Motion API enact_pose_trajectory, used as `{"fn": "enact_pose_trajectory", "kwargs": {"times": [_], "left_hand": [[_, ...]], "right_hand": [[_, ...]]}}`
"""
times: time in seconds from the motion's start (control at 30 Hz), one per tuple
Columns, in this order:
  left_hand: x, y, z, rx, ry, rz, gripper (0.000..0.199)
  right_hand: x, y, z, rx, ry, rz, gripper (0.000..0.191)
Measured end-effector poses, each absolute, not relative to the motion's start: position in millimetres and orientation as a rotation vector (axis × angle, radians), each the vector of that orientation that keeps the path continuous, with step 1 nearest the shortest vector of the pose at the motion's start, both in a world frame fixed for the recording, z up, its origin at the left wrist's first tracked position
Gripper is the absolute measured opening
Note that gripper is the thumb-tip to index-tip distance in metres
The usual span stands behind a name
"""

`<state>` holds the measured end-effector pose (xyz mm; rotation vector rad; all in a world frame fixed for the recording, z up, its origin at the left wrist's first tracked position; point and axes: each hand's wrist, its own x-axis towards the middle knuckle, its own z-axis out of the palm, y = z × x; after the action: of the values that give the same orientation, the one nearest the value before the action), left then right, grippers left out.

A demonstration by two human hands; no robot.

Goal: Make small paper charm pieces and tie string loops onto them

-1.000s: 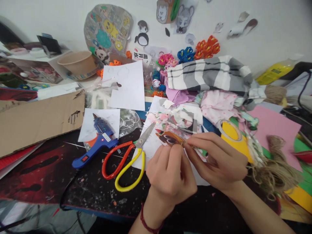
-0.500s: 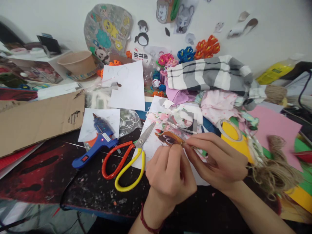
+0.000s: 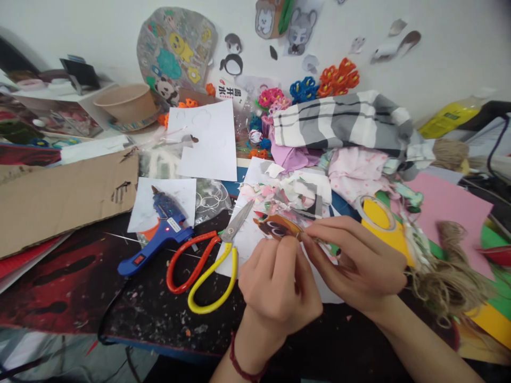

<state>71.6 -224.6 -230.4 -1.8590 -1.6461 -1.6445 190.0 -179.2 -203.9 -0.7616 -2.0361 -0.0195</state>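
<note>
Between my two hands is a small brown cartoon cutout (image 3: 275, 225) with pale curved marks and a red tip at its left end. My left hand (image 3: 279, 284), a red cord at its wrist, is closed with the fingers curled at the cutout's near edge. On the other side, my right hand (image 3: 357, 260) pinches its right end between thumb and fingers. The fingertips hide part of the cutout. Scissors (image 3: 235, 229) with one red and one yellow handle lie left of my left hand, blades pointing away. White paper (image 3: 235, 247) lies beneath the hands.
A blue glue gun (image 3: 159, 239) rests on paper at the left, its small light glowing. Beyond my hands are paper scraps (image 3: 295, 189) and checked cloth (image 3: 343, 119). At right lie a tape roll (image 3: 377, 213), twine (image 3: 451, 282) and pink paper (image 3: 451, 205). Cardboard (image 3: 67, 197) covers the far left.
</note>
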Motion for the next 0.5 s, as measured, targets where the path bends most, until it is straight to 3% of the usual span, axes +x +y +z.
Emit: {"fn": "enact_pose_trajectory", "kwargs": {"times": [0.5], "left_hand": [[71.4, -226.0, -231.4, -1.870, -1.639, -1.662, 0.013]], "right_hand": [[190.9, -180.4, -201.6, -0.803, -2.037, -0.015, 0.013]]}}
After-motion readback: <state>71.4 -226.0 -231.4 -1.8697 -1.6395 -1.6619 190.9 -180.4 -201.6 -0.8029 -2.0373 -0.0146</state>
